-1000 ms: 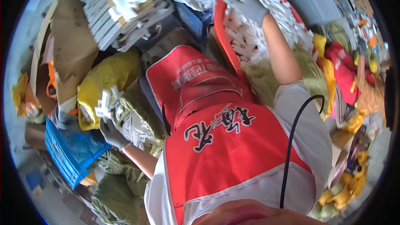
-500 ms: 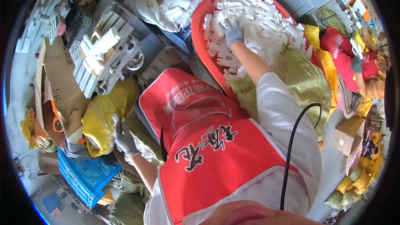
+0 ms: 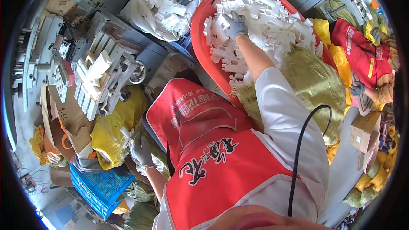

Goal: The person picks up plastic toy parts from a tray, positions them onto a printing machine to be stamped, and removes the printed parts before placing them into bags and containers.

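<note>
My right hand (image 3: 235, 26), in a grey glove, rests on a heap of white plastic parts (image 3: 272, 27) in a red oval tub (image 3: 203, 44). Its fingers are spread over the pieces, and none is lifted clear of the heap. Lower left, my gloved left hand (image 3: 142, 151) is closed around a small white plastic part (image 3: 126, 137), which sticks out past the fingertips beside a yellow sack (image 3: 111, 138). On the slatted metal bed of a machine (image 3: 91, 98) lies a larger white plastic piece (image 3: 99, 69).
A white bag (image 3: 136, 6) with similar parts stands left of the tub. An olive woven sack (image 3: 313, 87) drapes over the tub's near side. At lower left are a blue crate (image 3: 96, 191) and cardboard (image 3: 72, 115). A co-worker in a red apron (image 3: 362, 51) is at far right.
The view has shifted slightly. My right hand stays on the heap, its fingers a little differently placed. My left hand still has the white part. The co-worker's gloved hand has lowered.
</note>
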Demonstrator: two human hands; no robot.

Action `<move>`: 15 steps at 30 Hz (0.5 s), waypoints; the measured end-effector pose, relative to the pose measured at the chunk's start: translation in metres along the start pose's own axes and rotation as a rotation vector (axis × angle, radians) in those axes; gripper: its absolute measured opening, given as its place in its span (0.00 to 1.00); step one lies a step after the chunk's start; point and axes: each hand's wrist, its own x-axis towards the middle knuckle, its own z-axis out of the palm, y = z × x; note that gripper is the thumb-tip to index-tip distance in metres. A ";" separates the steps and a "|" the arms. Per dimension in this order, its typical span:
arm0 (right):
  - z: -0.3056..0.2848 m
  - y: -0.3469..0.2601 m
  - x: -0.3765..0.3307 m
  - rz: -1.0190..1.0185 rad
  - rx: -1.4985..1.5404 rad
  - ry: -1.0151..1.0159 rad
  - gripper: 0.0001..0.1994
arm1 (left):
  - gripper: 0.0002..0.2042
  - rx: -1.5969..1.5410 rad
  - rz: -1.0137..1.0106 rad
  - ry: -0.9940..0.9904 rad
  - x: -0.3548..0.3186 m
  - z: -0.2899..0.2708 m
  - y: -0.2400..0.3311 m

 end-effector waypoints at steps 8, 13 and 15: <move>-0.038 0.008 -0.066 -0.214 0.095 -0.390 0.19 | 0.14 -0.125 -0.060 -0.070 0.018 0.013 0.018; -0.111 -0.017 -0.070 -0.234 0.001 -0.459 0.22 | 0.15 -0.223 0.006 -0.113 0.029 0.019 0.039; -0.090 -0.004 -0.056 -0.382 -0.218 -0.342 0.23 | 0.15 -0.201 0.034 -0.098 0.032 0.017 0.050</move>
